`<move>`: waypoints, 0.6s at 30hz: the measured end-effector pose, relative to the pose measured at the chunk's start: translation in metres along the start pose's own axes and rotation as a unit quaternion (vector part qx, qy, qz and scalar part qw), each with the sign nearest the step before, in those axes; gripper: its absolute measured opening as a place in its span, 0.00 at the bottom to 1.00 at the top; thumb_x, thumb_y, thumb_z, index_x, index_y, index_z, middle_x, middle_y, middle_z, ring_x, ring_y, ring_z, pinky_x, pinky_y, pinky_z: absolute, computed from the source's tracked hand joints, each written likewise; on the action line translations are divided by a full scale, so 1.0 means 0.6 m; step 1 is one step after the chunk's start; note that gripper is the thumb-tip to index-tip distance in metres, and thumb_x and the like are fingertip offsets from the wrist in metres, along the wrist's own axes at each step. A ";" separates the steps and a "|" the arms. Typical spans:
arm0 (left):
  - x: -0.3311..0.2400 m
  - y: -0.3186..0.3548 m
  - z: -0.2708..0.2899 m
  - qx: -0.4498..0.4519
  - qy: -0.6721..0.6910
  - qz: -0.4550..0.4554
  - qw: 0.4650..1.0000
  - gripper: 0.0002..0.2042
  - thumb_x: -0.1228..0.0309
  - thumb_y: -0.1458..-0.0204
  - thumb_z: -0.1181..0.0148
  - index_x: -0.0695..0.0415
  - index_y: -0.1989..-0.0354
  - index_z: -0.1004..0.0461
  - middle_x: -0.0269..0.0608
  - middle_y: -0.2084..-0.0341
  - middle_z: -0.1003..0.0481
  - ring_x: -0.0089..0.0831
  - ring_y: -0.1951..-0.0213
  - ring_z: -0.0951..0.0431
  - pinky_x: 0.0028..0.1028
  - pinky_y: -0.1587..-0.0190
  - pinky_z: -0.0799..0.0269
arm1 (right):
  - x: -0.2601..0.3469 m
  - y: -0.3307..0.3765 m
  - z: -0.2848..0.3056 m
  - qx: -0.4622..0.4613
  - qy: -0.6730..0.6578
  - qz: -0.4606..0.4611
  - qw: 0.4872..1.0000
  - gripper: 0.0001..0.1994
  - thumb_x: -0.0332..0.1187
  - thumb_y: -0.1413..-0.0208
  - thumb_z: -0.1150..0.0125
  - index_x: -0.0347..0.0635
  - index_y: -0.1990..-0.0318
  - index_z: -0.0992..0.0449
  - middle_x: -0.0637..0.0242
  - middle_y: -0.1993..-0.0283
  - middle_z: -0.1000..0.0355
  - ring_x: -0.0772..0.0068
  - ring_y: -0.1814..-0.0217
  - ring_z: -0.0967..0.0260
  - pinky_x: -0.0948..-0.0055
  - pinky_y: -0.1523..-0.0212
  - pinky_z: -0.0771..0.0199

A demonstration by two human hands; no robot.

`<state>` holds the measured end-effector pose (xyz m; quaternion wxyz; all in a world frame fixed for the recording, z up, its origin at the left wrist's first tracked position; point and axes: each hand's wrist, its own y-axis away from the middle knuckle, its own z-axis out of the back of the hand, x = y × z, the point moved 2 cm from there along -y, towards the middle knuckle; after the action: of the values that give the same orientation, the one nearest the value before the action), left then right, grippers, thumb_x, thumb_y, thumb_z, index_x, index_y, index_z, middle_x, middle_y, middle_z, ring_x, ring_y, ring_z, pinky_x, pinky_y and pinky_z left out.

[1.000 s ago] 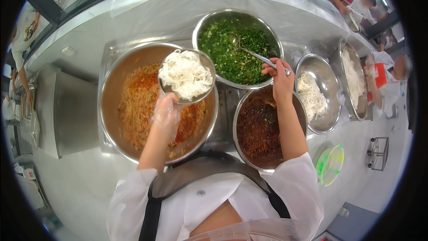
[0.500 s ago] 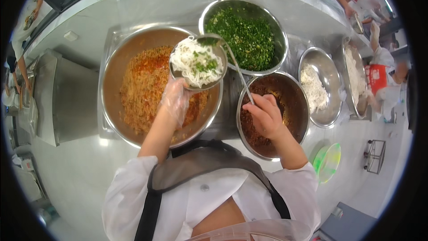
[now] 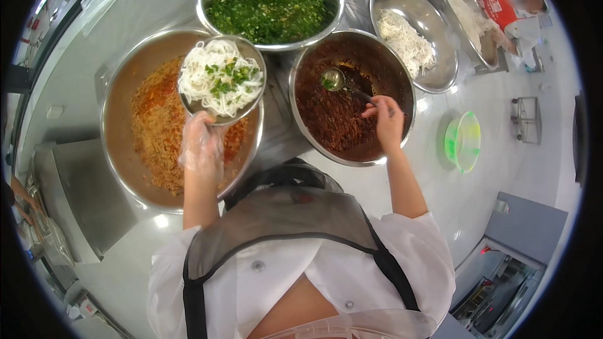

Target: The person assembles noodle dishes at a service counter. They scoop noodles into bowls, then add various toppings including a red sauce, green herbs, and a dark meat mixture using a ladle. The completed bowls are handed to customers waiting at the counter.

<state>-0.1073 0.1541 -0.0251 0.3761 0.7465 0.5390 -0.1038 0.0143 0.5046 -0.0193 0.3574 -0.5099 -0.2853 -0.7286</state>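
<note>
The left hand (image 3: 202, 144), in a clear plastic glove, holds a small metal bowl (image 3: 221, 78) of white noodles with chopped greens on top, above the large bowl of orange-red shreds (image 3: 160, 129) at 9 o'clock. The right hand (image 3: 384, 122) grips a spoon (image 3: 336, 80) whose head lies in the dark red-brown paste bowl (image 3: 352, 97) at 1 o'clock. At 12 o'clock stands a bowl of chopped greens (image 3: 270, 3). A noodle bowl (image 3: 411, 34) sits at 2 o'clock, and a green lid (image 3: 463, 141) lies on the bench (image 3: 477, 201) at 3 o'clock.

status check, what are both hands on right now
Left hand holds noodle bowl over orange-filled basin. Right hand dips ladle in dark sauce basin. Nothing obstructing.
</note>
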 end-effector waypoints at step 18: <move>0.010 -0.002 0.049 -0.022 -0.043 0.021 0.999 0.39 0.88 0.68 0.63 0.58 0.38 0.57 0.58 0.47 0.44 0.50 0.47 0.36 0.46 0.49 0.29 | -0.027 0.027 -0.036 0.008 -0.128 -0.091 0.987 0.11 0.31 0.41 0.56 0.29 0.63 0.31 0.57 0.71 0.28 0.72 0.75 0.29 0.76 0.68 0.32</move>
<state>-0.0987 0.1388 -0.0491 0.4173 0.7441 0.5087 -0.1162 0.0194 0.4819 -0.0406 0.2536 -0.5682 -0.3799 -0.6844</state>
